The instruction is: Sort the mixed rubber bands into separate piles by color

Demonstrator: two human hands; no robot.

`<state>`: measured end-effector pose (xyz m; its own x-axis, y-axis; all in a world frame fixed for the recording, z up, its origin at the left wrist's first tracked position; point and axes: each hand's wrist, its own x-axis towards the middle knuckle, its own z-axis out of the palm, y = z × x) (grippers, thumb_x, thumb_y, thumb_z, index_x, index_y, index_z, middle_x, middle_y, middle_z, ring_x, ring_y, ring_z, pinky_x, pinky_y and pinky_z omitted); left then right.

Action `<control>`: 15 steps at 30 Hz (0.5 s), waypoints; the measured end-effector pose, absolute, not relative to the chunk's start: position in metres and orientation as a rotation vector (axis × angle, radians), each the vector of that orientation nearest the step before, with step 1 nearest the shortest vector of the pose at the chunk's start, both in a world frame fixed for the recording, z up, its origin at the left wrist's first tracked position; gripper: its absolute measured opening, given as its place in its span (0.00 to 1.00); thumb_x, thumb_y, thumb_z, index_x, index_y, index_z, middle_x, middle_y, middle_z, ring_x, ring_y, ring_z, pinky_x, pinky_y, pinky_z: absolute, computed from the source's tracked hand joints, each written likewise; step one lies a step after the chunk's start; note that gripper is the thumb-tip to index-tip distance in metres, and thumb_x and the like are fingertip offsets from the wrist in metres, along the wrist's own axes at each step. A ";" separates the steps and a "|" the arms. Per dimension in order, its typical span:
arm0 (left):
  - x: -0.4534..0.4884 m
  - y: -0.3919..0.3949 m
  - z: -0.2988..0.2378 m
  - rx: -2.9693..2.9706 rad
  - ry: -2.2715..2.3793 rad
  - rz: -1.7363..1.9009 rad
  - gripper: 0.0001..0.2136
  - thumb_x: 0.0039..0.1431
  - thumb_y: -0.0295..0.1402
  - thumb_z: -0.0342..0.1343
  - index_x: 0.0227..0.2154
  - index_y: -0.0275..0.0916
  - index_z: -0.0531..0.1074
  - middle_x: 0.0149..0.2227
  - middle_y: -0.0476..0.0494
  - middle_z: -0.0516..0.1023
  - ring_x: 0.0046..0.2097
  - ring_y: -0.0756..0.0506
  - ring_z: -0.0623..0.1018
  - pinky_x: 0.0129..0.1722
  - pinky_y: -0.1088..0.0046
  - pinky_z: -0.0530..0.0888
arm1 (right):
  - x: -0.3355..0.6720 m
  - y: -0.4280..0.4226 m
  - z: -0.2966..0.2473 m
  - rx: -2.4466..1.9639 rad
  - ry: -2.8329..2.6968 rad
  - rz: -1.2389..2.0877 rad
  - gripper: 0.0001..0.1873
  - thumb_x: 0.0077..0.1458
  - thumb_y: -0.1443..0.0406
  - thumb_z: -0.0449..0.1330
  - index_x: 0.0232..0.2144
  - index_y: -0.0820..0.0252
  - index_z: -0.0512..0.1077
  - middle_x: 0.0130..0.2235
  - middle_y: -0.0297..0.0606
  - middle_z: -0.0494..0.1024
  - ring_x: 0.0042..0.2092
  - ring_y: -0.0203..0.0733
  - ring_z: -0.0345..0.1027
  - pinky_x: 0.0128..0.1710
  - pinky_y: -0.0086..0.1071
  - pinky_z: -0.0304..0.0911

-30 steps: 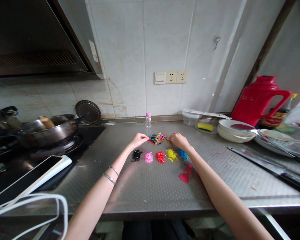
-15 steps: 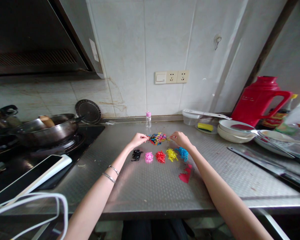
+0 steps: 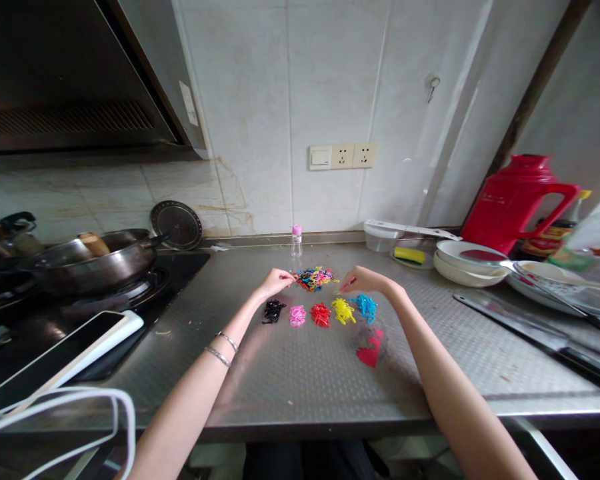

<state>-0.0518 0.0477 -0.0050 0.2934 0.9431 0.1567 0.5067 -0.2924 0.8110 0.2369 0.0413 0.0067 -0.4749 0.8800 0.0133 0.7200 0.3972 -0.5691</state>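
A mixed pile of small coloured rubber bands lies on the steel counter. Nearer to me is a row of one-colour heaps: black bands, pink bands, red bands, yellow bands and blue bands. My left hand is closed in a pinch at the mixed pile's left edge; what its fingertips hold is too small to make out. Just above the yellow heap, my right hand points down, fingertips pinched on what looks like a small yellowish rubber band.
A clear bottle with a pink cap stands behind the pile. A torn red piece lies in front of the blue heap. To the right are a knife, bowls and a red thermos; a pan and phone are left.
My right hand has come down from the mixed pile's right edge toward the yellow heap, its wrist now bent higher. My left hand has hardly moved.
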 end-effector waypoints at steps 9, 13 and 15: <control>-0.053 0.052 -0.012 1.958 1.297 0.856 0.11 0.45 0.30 0.52 0.28 0.30 0.75 0.23 0.44 0.75 0.27 0.50 0.72 0.30 0.75 0.67 | 0.232 0.034 0.007 -1.435 -2.395 0.858 0.10 0.37 0.61 0.61 0.24 0.60 0.77 0.25 0.35 0.77 0.26 0.36 0.65 0.22 0.24 0.57; -0.050 0.051 -0.012 2.027 1.301 0.874 0.09 0.44 0.29 0.52 0.28 0.31 0.75 0.29 0.43 0.77 0.34 0.48 0.74 0.37 0.73 0.68 | 0.239 0.039 0.008 -1.439 -2.301 0.686 0.16 0.44 0.57 0.55 0.27 0.63 0.76 0.23 0.33 0.74 0.24 0.32 0.62 0.21 0.23 0.54; -0.046 0.050 -0.013 2.068 1.307 0.870 0.10 0.44 0.29 0.52 0.28 0.31 0.75 0.30 0.42 0.77 0.34 0.47 0.74 0.37 0.72 0.68 | 0.247 0.043 0.005 -1.502 -2.189 0.510 0.19 0.46 0.55 0.52 0.25 0.65 0.76 0.21 0.34 0.73 0.23 0.32 0.60 0.21 0.24 0.52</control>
